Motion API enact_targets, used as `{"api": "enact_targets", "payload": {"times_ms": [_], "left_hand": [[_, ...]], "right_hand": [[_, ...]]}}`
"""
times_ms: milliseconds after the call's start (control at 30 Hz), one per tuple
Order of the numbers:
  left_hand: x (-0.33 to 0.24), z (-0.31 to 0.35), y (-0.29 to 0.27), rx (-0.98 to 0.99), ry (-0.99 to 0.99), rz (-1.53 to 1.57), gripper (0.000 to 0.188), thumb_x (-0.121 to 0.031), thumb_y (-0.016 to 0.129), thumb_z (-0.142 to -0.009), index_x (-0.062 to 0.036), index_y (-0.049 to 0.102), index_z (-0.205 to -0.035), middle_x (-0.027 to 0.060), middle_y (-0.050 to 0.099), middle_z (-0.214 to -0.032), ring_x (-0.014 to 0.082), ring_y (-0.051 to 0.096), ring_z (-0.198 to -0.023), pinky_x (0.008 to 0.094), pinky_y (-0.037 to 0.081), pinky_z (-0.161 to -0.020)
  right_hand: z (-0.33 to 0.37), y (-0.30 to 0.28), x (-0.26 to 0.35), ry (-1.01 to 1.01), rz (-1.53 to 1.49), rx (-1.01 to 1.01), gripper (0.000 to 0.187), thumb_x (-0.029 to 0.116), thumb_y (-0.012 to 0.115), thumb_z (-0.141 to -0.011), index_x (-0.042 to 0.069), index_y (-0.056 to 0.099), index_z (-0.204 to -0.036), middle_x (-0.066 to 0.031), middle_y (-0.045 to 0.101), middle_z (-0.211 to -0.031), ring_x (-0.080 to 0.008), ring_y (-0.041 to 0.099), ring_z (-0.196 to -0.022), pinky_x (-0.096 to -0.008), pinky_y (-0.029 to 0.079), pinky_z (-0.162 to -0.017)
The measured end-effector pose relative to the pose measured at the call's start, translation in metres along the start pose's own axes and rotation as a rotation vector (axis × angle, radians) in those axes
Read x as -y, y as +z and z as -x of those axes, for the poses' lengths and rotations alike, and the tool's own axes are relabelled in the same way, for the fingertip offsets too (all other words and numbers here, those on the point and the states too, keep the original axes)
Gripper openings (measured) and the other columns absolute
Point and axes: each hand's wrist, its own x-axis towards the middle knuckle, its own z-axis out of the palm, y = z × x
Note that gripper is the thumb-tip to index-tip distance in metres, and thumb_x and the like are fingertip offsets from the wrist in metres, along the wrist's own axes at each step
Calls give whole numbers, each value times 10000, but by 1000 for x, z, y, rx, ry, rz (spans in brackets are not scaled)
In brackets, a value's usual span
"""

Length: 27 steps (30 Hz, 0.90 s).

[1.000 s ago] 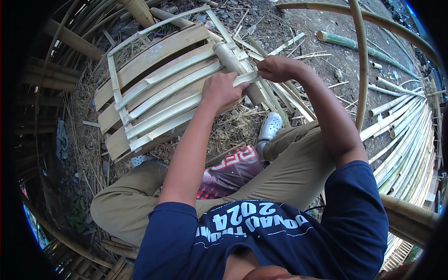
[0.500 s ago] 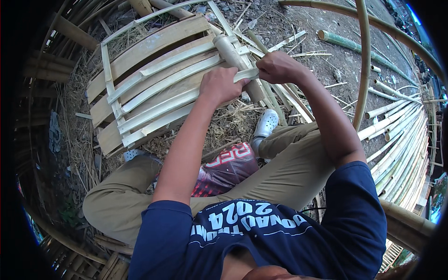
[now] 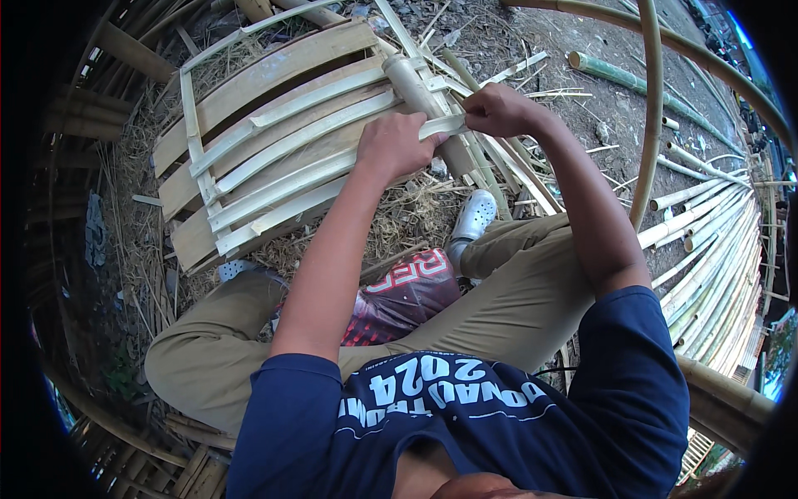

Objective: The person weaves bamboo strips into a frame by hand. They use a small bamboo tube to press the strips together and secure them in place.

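Extended forward with the left arm, nearly straight at the elbow. Clasping a pale bamboo strip (image 3: 440, 127) in the left hand (image 3: 392, 148), with knuckles up and fingers closed around it. Bent sharply at the right elbow, out to the side. Gripping the strip's right end in the right hand (image 3: 499, 110), with fingers curled into a fist. Holding the strip across a short, thick bamboo piece (image 3: 409, 86). Visible to the left: a frame of strips (image 3: 189, 112) over slatted boards (image 3: 266, 75). Farther right, past an upright pole (image 3: 651, 116) near the right forearm: a pile of bamboo poles (image 3: 715, 274) and a green pole (image 3: 611, 73). Below the hands: straw (image 3: 403, 214) and a pale shoe (image 3: 475, 216).
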Motion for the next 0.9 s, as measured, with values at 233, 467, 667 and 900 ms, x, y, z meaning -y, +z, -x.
{"api": "enact_targets", "payload": {"times_ms": [233,467,667,900], "left_hand": [[1,2,-2,15,-4,11,476,-536,627,-955,-100,741,-1108,199,752,-1013,373,713,-1038,495,548,-924],[-1,-2,1,11,7,-29,484,-534,626,-957,-82,731,-1094,200,751,-991,369,717,-1020,497,552,-912],[0,1,2,-22,27,-72,502,-546,624,-955,-63,723,-1051,209,749,-948,379,728,-975,504,567,-878],[0,2,3,-52,42,-50,498,-553,631,-947,-71,730,-1027,195,751,-902,378,740,-922,497,582,-846]], "right_hand": [[11,-16,-7,21,-219,-59,260,227,536,-978,-3,649,-930,-138,646,-748,-276,613,-681,-430,500,-693],[13,-5,6,-3,88,-43,197,223,589,-981,40,641,-927,-143,644,-714,-349,651,-673,-480,495,-652],[1,-6,19,-20,388,97,222,259,585,-985,46,632,-944,-154,669,-731,-380,690,-695,-514,535,-650],[-32,-33,7,-240,296,374,219,263,671,-863,55,699,-800,-159,675,-699,-386,683,-678,-509,519,-625]]}}
